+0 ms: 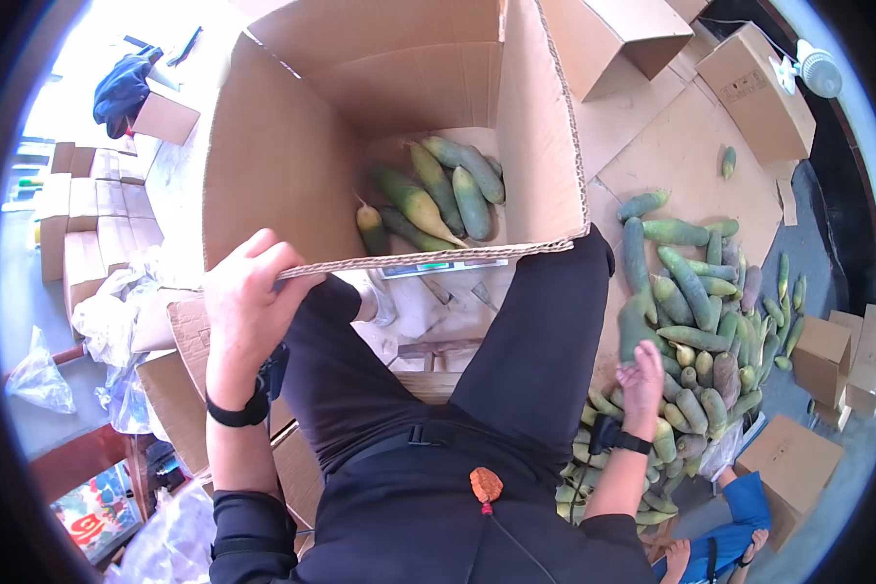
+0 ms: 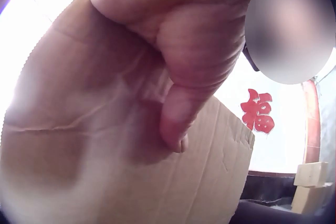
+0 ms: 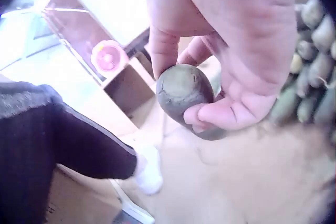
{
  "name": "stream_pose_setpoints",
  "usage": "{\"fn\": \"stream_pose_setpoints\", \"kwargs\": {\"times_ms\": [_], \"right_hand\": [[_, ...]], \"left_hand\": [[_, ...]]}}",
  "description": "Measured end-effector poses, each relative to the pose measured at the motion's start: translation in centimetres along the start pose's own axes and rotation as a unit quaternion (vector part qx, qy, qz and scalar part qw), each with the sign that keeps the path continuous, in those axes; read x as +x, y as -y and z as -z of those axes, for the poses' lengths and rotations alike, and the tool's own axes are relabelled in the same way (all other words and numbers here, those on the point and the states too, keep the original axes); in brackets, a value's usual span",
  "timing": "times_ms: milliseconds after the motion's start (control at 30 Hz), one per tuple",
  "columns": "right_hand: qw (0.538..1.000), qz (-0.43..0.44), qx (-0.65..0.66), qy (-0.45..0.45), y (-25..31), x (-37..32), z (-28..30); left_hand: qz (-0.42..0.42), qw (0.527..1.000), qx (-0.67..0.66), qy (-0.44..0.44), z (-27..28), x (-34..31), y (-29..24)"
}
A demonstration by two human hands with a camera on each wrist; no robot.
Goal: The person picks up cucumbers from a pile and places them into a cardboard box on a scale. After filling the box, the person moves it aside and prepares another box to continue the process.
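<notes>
My left hand (image 1: pixel 253 292) grips the near left rim of a tall open cardboard box (image 1: pixel 273 156), its thumb lying against the cardboard (image 2: pixel 210 166) in the left wrist view. Several green radishes (image 1: pixel 420 206) lie on the floor of that box. On the other side, my right hand (image 1: pixel 640 387) holds one green radish (image 3: pixel 181 95), with thumb and fingers pinched round its blunt end. In the head view, this radish points away from me, over a large pile of green radishes (image 1: pixel 693 292).
A scale display (image 1: pixel 438 268) shows under the box's near edge. Empty cartons (image 1: pixel 757 92) and a white fan (image 1: pixel 818 70) stand at the far right. Another person's blue sleeve (image 1: pixel 735 521) appears at lower right, beside a carton (image 1: pixel 788 462). Plastic bags (image 1: pixel 117 316) lie at left.
</notes>
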State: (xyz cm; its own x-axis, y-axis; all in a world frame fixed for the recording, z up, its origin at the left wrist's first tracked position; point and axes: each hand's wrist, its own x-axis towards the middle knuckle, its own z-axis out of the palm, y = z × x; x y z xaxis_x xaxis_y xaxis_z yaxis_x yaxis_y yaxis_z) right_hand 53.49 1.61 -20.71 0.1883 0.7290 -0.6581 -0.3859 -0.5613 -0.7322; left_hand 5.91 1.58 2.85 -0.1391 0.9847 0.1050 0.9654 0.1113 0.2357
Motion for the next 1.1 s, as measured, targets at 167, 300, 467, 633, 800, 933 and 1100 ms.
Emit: {"fn": "stream_pose_setpoints", "kwargs": {"times_ms": [167,300,467,633,800,933,1100], "right_hand": [[0.966,0.205,-0.062,0.145,10.8,-4.3,-5.3],[0.905,0.303,-0.103,0.281,18.3,-9.2,-12.2],[0.867,0.243,-0.091,0.426,22.2,-12.4,-21.4],[0.843,0.162,-0.13,0.496,20.8,-12.2,-28.8],[0.831,0.244,-0.277,0.417,19.4,-11.9,-30.4],[0.852,0.315,-0.2,0.368,19.4,-10.4,-25.6],[0.926,0.265,-0.183,0.198,17.1,-3.5,-15.8]], "left_hand": [[-0.026,0.999,0.032,-0.02,0.0,-0.2,0.4],[-0.019,0.999,0.045,-0.012,0.0,-0.4,0.7],[-0.023,0.998,0.056,-0.024,-0.1,-0.7,1.0],[-0.031,0.998,0.052,-0.026,-0.2,-1.0,1.4],[-0.037,0.998,0.041,-0.03,-0.2,-1.1,1.7],[-0.041,0.998,0.039,-0.039,-0.1,-1.1,1.8],[-0.031,0.997,0.058,-0.042,-0.5,-1.0,1.8]]}}
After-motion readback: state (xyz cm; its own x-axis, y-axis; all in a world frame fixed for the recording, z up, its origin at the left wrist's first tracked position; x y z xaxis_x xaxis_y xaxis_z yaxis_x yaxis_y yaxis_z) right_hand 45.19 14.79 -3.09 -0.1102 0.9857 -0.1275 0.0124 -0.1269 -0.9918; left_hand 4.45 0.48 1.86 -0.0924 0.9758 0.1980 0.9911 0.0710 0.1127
